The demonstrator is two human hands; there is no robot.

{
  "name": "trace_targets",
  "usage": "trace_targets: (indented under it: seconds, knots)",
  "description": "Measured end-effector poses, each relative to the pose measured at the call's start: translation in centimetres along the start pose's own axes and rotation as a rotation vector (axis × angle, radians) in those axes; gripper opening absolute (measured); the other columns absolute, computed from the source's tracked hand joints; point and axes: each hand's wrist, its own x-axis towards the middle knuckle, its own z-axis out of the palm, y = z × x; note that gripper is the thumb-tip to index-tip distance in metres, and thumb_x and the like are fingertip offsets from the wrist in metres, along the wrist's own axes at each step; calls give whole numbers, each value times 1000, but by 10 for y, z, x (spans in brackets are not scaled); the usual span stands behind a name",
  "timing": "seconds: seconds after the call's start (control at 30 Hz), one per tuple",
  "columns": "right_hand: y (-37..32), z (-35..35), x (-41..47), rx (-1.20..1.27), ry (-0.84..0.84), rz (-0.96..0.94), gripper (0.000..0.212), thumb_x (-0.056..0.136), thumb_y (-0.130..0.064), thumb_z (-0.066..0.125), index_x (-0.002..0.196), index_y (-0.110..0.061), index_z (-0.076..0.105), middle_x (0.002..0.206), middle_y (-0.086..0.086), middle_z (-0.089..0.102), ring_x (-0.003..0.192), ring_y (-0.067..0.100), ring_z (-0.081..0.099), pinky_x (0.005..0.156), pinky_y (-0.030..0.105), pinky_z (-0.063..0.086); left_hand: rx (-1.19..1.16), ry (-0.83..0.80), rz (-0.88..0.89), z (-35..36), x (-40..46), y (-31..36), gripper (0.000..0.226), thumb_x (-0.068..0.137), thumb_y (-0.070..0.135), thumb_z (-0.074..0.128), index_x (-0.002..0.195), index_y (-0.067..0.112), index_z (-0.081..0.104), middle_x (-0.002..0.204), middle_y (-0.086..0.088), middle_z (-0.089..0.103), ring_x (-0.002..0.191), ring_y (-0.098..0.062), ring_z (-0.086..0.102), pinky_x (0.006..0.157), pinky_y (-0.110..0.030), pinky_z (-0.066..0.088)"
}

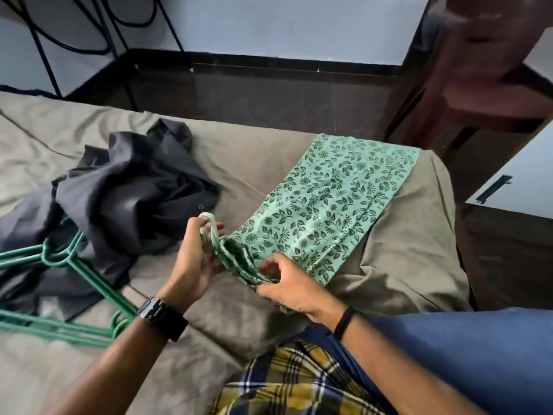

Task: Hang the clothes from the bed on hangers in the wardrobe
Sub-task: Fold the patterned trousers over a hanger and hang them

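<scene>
Both hands worked the green leaf-printed cotton garment (323, 205) on the grey-sheeted bed (404, 250) — right hand (287, 286) pinching its gathered waistband, left hand (194, 259) gripping the drawstring. Green plastic hangers (74, 283) lay left of the left hand; threading one seemed next.

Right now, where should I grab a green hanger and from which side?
Grip the green hanger by its bare sloping arm, coming from the near side with the left hand. The hooks lie tangled under the dark grey garment, so the arm is the free part.
</scene>
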Motion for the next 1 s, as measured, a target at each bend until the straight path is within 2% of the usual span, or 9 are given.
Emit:
trace_targets:
  seconds: [0.13,0.2,0.3,0.5,0.67,0.73,0.83,0.9,1.0]
  knots:
    - [1,6,4,39,-9,23,53,82,-17,68,129,-25,47,100,-10,53,92,3,54,73,16,46,104,-193,-136,-7,-4,11,41,77,54,61,80,14,66,78,-10,69,63,-23,66,58,-31,55]
    - [-2,9,5,60,-52,18,50,81,-15,70,127,-23,50,94,-11,54,85,1,55,71,14,46,327,-221,-45,-10,-2,16,17,76,23,72,72,12,59,77,-13,62,60,-19,63,52,-24,52]
    - [-10,9,6,151,-113,6,42,81,-12,70,117,-26,55,88,-12,53,75,1,56,64,13,46,460,-200,84,-20,-3,25,27,73,-19,58,80,5,47,85,-15,46,70,-24,46,55,-29,40]
    - [-28,29,13,179,-232,-63,42,73,-18,74,111,-26,57,82,-8,55,59,-1,57,51,16,44,389,-254,196,-60,-26,43,30,53,-6,54,65,20,61,94,-4,63,77,-15,54,53,-17,45]
    - [-15,49,33,-120,-275,-11,58,81,-19,73,134,-18,48,91,-9,51,83,9,54,73,25,47,948,-38,246,-75,-16,3,21,71,-5,64,84,12,67,96,-10,61,88,-23,57,74,-27,45]
    - [-7,46,39,-40,-344,56,67,82,-21,74,141,-16,42,106,-4,55,98,11,56,87,23,47,1127,38,258,-71,-8,-21,27,75,-6,64,98,8,69,108,-12,60,102,-29,57,89,-30,43]
    - [0,27,48,173,-451,130,71,84,-19,72,145,-18,34,129,8,51,117,17,56,102,30,46,1332,72,237,-62,-5,-23,38,76,21,68,113,22,61,120,-5,45,106,-29,54,99,-33,41]
    - [4,8,51,197,-465,130,61,88,-16,67,141,-16,39,122,8,58,112,18,60,98,34,50,1560,6,145,-62,-7,-12,49,78,36,68,124,29,52,129,-5,39,112,-33,52,102,-42,41]
    - [12,-20,54,271,-413,169,41,91,-11,63,130,-13,50,90,7,68,96,22,66,85,35,57,1841,-122,-34,-64,-11,9,70,78,46,68,139,31,37,141,-3,37,121,-28,51,100,-42,45]
